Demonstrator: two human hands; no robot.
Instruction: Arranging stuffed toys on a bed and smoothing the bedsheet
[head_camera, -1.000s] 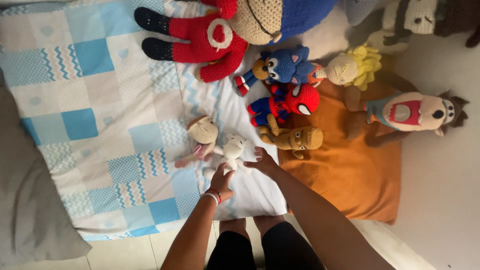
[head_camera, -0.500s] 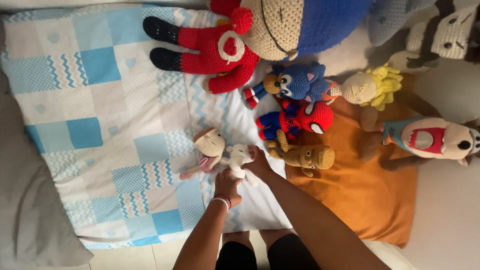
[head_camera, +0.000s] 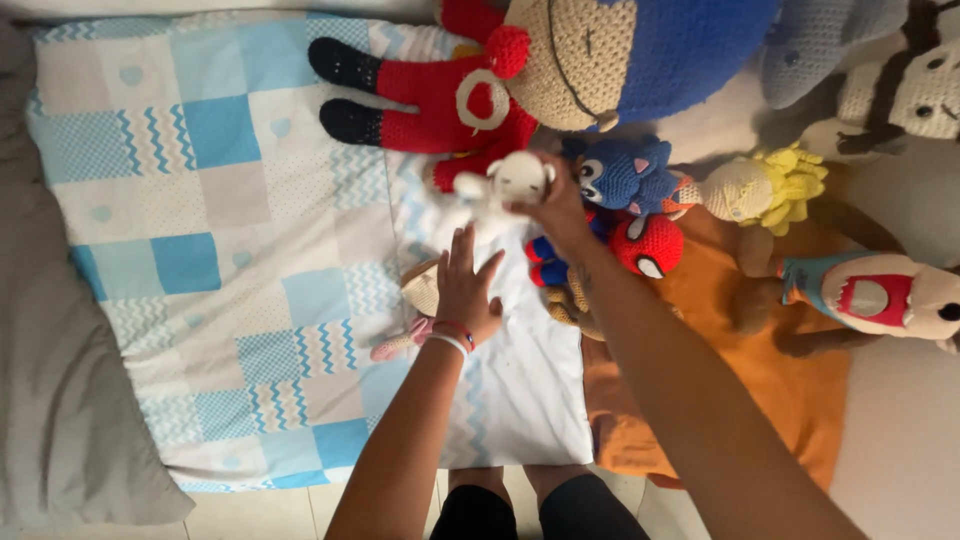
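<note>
My right hand (head_camera: 557, 205) grips a small white crocheted animal (head_camera: 500, 185) and holds it up over the bed, just below the big red and blue crocheted doll (head_camera: 470, 95). My left hand (head_camera: 467, 285) hovers flat with fingers spread, just under the white toy and over a beige-headed little doll (head_camera: 422, 290) with pink legs. My right forearm crosses over a tan crocheted toy (head_camera: 568, 305) and lies beside the red and blue masked doll (head_camera: 650, 245).
A blue patchwork blanket (head_camera: 200, 200) covers the bed, with a grey pillow (head_camera: 50, 330) at left. An orange cushion (head_camera: 760, 390) at right carries a blue hedgehog toy (head_camera: 625, 175), a yellow-haired doll (head_camera: 760, 188) and a brown open-mouthed creature (head_camera: 880, 295). A striped toy (head_camera: 900, 90) sits top right.
My right hand lifted the white toy off the blanket and carried it up toward the red doll. My left hand let go of it and opened flat.
</note>
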